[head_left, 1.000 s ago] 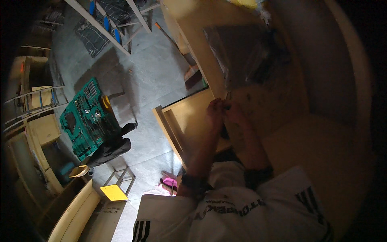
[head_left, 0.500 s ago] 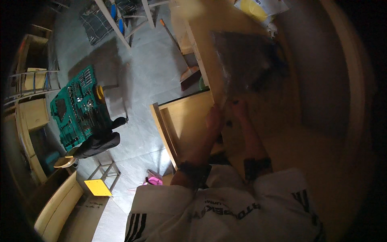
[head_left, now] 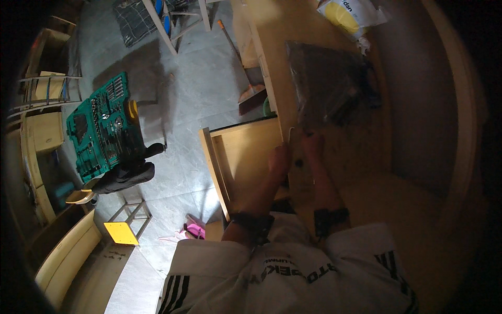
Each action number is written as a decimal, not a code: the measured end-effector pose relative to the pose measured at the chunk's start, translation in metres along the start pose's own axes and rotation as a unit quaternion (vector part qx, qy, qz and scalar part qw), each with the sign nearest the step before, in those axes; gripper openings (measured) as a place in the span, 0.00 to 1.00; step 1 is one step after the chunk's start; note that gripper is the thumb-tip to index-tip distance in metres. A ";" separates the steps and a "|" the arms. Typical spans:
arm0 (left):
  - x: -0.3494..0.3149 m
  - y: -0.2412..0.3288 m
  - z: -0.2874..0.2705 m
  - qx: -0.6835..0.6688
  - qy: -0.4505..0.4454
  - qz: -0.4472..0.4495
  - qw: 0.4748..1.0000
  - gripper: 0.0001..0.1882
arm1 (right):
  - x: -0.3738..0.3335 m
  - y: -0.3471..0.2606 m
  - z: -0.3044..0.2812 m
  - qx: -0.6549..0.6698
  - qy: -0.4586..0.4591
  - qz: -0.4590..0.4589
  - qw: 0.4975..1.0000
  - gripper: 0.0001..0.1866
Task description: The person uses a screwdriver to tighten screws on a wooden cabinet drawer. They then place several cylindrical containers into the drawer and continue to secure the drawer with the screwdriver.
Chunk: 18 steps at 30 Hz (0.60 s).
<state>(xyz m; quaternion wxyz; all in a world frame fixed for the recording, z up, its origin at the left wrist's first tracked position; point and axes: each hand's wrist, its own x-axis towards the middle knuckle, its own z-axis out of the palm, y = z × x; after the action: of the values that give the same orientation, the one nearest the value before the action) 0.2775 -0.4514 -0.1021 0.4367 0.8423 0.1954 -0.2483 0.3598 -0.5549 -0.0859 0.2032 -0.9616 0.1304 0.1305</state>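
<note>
Fingers curled, my left hand [head_left: 280,161] is at the edge of the wooden bench top [head_left: 355,152], beside the pulled-out drawer [head_left: 248,152]. A thin, pale rod with a bent end [head_left: 291,135], shaped like a hex key, stands up from its fingers. My right hand [head_left: 314,145] is close by on the right, over the bench top, its fingers closed. Whatever lies in them is too dark to make out. Just beyond both hands lies a dark item in clear plastic wrap [head_left: 329,86]. A small dark spot [head_left: 298,163] shows on the wood between my forearms.
On the left, an opened green tool case [head_left: 102,128] with sockets sits beside a black cloth-like item [head_left: 125,175]. A yellow-topped stool [head_left: 123,233] stands on the grey floor. A broom [head_left: 252,97] leans by the bench. A white-and-yellow bag [head_left: 348,15] lies at the far end.
The bent rod now shows clearly above my left hand, which has drawn slightly toward me. My right hand stays close beside it. The view has shifted a little and brightened.
</note>
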 end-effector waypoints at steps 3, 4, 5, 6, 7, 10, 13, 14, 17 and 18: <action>-0.004 0.001 0.002 -0.038 0.019 0.011 0.999 0.15 | 0.006 0.008 0.002 -0.015 -0.005 0.000 1.000 0.20; -0.003 0.001 0.003 -0.040 0.024 0.016 0.999 0.15 | 0.009 0.011 0.003 -0.027 -0.006 0.000 1.000 0.20; -0.002 0.002 0.004 -0.041 0.029 0.020 0.999 0.16 | 0.011 0.014 0.004 -0.027 -0.010 -0.017 0.999 0.20; 0.000 0.001 0.005 -0.039 0.033 0.024 0.998 0.16 | 0.014 0.017 0.005 -0.029 -0.015 -0.031 0.999 0.20; 0.002 0.001 0.007 -0.036 0.037 0.027 0.998 0.17 | 0.016 0.018 0.005 -0.033 -0.018 -0.043 0.998 0.19; 0.010 -0.003 0.012 -0.039 0.047 0.017 0.998 0.16 | 0.014 0.017 0.009 -0.041 -0.032 -0.056 0.997 0.19; 0.003 -0.015 0.007 -0.042 0.070 -0.025 0.996 0.14 | 0.002 0.010 0.010 -0.034 -0.065 -0.078 0.994 0.21; -0.003 -0.021 0.002 -0.042 0.082 -0.043 0.995 0.13 | -0.003 0.007 0.011 -0.004 -0.067 -0.071 0.995 0.21; -0.058 -0.062 -0.028 -0.006 0.207 -0.032 0.978 0.14 | -0.019 0.001 0.010 0.071 -0.069 -0.031 0.995 0.22; -0.080 -0.081 -0.041 0.011 0.266 -0.034 0.963 0.14 | -0.022 0.002 0.008 0.085 -0.069 -0.024 0.994 0.22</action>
<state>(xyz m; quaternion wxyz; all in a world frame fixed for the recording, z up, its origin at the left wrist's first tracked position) 0.1797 -0.3825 -0.0867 0.3515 0.8754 0.3302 -0.0322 0.3369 -0.5485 -0.0863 0.2954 -0.9326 0.1034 0.1798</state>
